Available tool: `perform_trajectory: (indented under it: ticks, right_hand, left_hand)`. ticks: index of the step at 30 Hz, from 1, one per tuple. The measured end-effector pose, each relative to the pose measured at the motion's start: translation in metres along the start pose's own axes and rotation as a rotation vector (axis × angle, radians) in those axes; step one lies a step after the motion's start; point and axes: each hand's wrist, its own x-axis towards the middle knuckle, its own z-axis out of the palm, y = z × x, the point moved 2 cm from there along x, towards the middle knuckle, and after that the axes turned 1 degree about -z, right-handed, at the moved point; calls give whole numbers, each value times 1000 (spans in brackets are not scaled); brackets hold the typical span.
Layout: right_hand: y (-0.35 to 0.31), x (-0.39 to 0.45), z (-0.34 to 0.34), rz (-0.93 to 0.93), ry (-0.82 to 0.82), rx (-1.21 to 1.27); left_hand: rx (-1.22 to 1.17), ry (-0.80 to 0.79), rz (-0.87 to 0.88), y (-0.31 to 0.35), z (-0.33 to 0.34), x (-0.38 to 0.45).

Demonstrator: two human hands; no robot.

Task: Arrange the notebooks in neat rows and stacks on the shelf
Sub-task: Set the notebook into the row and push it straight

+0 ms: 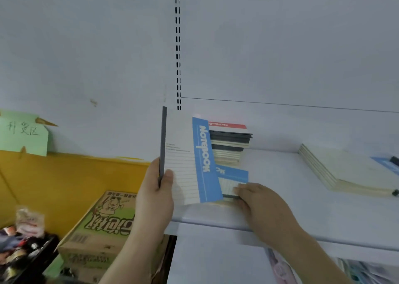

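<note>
Though gripped low, notebook [187,154] upright, spine vertical.

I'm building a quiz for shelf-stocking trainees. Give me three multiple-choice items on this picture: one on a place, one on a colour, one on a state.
1. Where is the tall stack of notebooks?
A. Behind the held notebook, on the shelf
B. On the cardboard box
C. On the floor

2. What colour is the held notebook's title band?
A. Green
B. Blue
C. Orange

3. How is the held notebook oriented?
A. Flat
B. Upright
C. Rolled

Key: 1 A, it stands on the shelf near the back panel; 2 B, the band is blue; 3 B, the left hand holds it on end.
</note>
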Motion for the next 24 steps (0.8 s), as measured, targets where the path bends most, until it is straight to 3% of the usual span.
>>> perform_trajectory:
  ticks: [3,5,11,15,19,24]
  right_hand:
    - [4,-1,-17,36,-50,-2]
    - [12,-3,-28,98,20,-31]
    - [3,-17,-60,191,473,96]
    - [-41,-26,-47,36,672,194]
    - [-78,-24,-10,-145,634,172]
    - [-87,-31,-6,-95,528,135]
  left_hand:
    - [-22,15,-5,6,-1,-2]
    - [-37,28,-3,10,-1,-3]
    - [-111,27,-14,16,-5,-1]
    - [-203,-79,-42,14,13,-10]
    - [-326,-156,-51,20,35,-26]
    - [-467,-212,-57,17,49,-32]
